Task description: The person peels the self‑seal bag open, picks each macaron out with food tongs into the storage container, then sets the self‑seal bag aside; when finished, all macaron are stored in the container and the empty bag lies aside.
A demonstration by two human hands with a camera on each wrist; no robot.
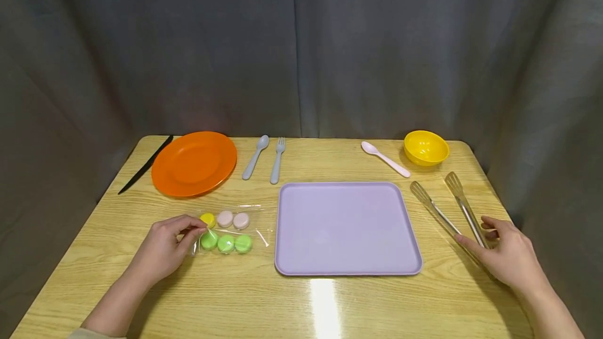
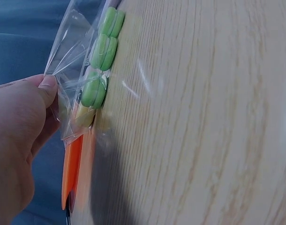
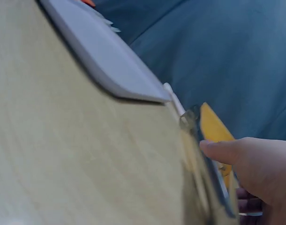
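Surface: one table (image 1: 372,302), pale yellowish top with straight wood grain, rounded far corners, a bright patch of glare near its front.
Room: dark grey curtain (image 1: 297,56), cloth, hung in soft folds behind the table and at both sides.
Left hand (image 1: 171,245): thumb and fingers pinch the left end of a packet (image 1: 233,230) of clear, creased, glossy film, located left of the tray and in front of the plate. Whether its underside meets the wood cannot be told.
Packet contents: round macarons in two rows; far row, one yellow macaron (image 1: 208,219) and two pale pink macarons (image 1: 224,218); near row, three green macarons (image 1: 226,244).
Right hand (image 1: 509,252): grips tongs (image 1: 445,218) between thumb and fingers, right of the tray; shiny metal arms spread apart, slotted flat ends pointing toward the bowl.
Tray (image 1: 348,229): lilac, smooth, rectangular, rounded corners, low raised rim.
Plate (image 1: 194,164): orange, round, smooth, at far left.
Knife (image 1: 146,165): black, slender, slanting just beside the plate.
Spoon (image 1: 254,160) and fork (image 1: 277,161): grey, side by side, right of the plate.
Pink spoon (image 1: 386,159): slim, lying aslant between tray and bowl.
Bowl (image 1: 426,148): yellow, round, glossy, upright, far right.
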